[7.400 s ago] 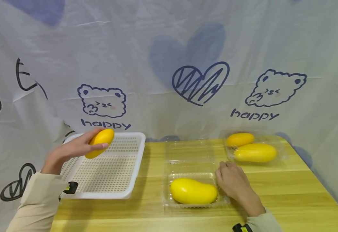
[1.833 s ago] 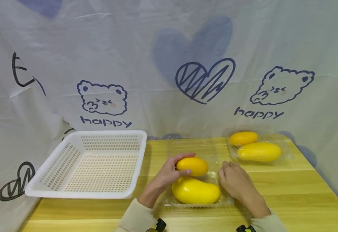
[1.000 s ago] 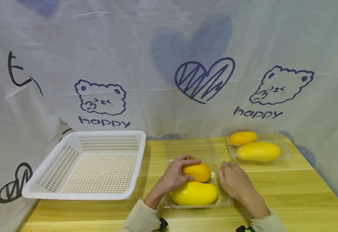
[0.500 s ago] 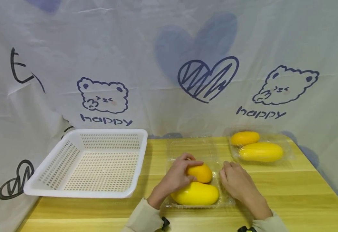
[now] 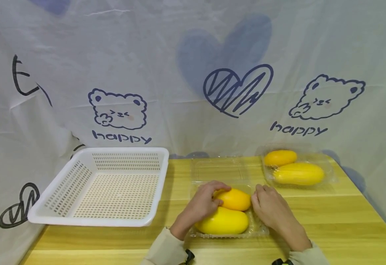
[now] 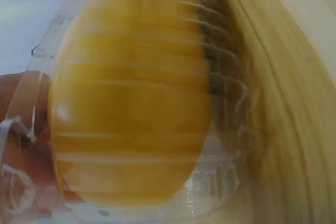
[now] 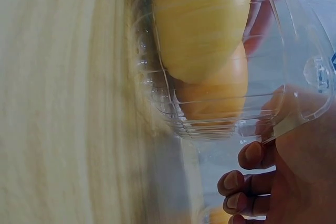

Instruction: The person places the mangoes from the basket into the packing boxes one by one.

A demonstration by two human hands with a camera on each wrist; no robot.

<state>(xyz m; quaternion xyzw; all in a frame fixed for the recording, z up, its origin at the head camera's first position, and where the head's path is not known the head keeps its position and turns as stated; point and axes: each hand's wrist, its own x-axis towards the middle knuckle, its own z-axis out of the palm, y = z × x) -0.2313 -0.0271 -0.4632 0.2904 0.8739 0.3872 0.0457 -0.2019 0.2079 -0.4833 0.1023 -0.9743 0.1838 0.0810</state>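
Note:
My left hand [image 5: 201,200] holds the left end of an orange-yellow mango [image 5: 234,200], thumb in front and fingers over the top. The mango lies in the back half of a clear plastic clamshell box [image 5: 258,232], against a larger, smooth yellow fruit [image 5: 224,222] in the front half. On the box's right side my right hand [image 5: 270,208] pinches the rim; the right wrist view shows its thumb and fingers [image 7: 253,151] at the clear edge. The left wrist view is blurred, with the big fruit [image 6: 131,93] filling it behind the box wall.
The box's clear lid [image 5: 217,171] lies folded back behind it. At the back right sits a second clear box [image 5: 328,175] with a small mango [image 5: 280,158] and a long yellow fruit [image 5: 299,174]. A white perforated basket [image 5: 146,222] stands on the left.
My left hand has brought the mango from over the white basket into the box. Over the last half second the mango has shifted right and settled lower. The right hand stays at the rim.

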